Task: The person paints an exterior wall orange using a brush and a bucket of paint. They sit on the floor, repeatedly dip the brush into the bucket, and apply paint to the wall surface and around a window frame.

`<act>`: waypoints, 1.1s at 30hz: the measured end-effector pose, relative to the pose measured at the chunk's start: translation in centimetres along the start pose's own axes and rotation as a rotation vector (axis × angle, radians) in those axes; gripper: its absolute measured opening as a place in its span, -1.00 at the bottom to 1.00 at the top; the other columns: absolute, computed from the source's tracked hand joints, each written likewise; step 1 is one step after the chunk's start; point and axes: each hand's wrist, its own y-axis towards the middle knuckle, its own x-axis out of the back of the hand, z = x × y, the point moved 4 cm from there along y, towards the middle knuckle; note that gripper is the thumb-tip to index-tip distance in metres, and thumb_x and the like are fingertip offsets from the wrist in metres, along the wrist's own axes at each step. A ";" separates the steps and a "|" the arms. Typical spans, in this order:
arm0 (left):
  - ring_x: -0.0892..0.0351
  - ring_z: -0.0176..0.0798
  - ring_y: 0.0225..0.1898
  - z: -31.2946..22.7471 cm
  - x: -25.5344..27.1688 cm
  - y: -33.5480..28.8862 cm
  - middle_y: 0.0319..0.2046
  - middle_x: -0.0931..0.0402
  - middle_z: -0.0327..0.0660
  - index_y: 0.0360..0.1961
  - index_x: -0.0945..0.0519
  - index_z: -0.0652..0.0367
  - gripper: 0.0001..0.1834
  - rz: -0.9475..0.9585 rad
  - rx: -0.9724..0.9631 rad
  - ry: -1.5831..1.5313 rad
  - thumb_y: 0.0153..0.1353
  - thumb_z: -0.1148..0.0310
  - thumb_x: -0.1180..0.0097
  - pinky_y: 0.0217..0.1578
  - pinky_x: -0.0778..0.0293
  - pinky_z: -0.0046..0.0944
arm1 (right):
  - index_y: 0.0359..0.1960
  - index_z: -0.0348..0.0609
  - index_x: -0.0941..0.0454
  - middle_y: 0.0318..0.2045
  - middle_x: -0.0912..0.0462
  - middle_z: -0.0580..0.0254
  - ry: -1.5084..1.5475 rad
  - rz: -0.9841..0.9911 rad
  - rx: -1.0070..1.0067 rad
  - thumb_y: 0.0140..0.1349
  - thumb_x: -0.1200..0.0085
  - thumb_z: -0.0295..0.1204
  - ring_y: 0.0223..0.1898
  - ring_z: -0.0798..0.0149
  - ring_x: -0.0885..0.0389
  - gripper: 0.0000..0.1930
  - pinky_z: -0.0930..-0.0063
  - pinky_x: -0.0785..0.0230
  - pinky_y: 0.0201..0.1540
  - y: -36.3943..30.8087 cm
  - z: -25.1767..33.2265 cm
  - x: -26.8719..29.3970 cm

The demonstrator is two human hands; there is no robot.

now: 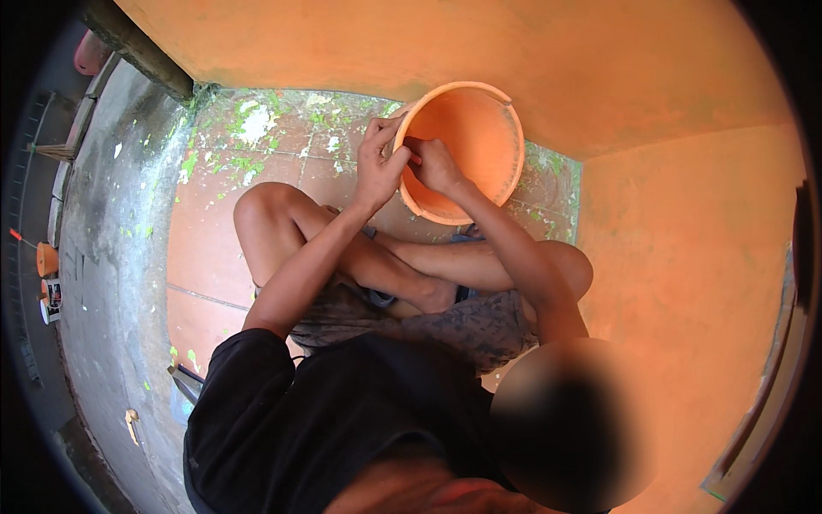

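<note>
The orange bucket [467, 150] stands close against the orange wall [548, 68] behind it, so little room shows on its far side. To the right another orange wall [693, 257] closes in, leaving only a narrow strip of tiled floor [552, 184] beside the bucket. The bucket's mouth is wide open, though the left hand [379, 163] and right hand [435, 164] crowd its near rim. Bare tiles lie free to the left, up to the grey concrete ledge [120, 214]. The folded legs [377, 248] block the near approach
</note>
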 end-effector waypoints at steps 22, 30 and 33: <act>-0.35 -0.21 -0.04 1.8 -0.4 -0.1 -0.12 -0.36 -0.11 0.17 -0.55 0.32 -0.58 -0.079 0.002 0.059 0.31 0.43 -0.01 0.06 -0.31 -0.25 | -0.07 -0.26 -0.51 -0.20 -0.66 0.08 1.109 -0.525 -0.481 0.35 -0.14 -0.48 -0.18 0.15 -0.77 -0.82 0.51 -0.63 -0.22 -11.0 0.7 12.9; -0.31 -0.24 -0.03 1.3 -0.2 -0.1 -0.15 -0.32 -0.14 0.20 -0.51 0.34 -0.56 -0.068 0.061 0.102 0.32 0.45 0.04 0.07 -0.28 -0.26 | -0.18 -0.28 -0.61 -0.29 -0.71 0.20 0.683 -0.659 -0.189 0.31 -0.20 -0.51 -0.19 0.30 -0.75 -0.88 0.46 -0.61 -0.21 -12.0 1.7 13.2; -0.32 -0.22 -0.03 1.2 -0.6 -0.4 -0.13 -0.33 -0.13 0.19 -0.52 0.34 -0.57 -0.060 0.035 0.093 0.31 0.44 0.03 0.09 -0.28 -0.25 | -0.16 -0.31 -0.63 -0.27 -0.74 0.18 0.457 -0.563 -0.183 0.31 -0.22 -0.47 -0.29 0.29 -0.75 -0.84 0.51 -0.59 -0.23 -11.7 2.6 11.3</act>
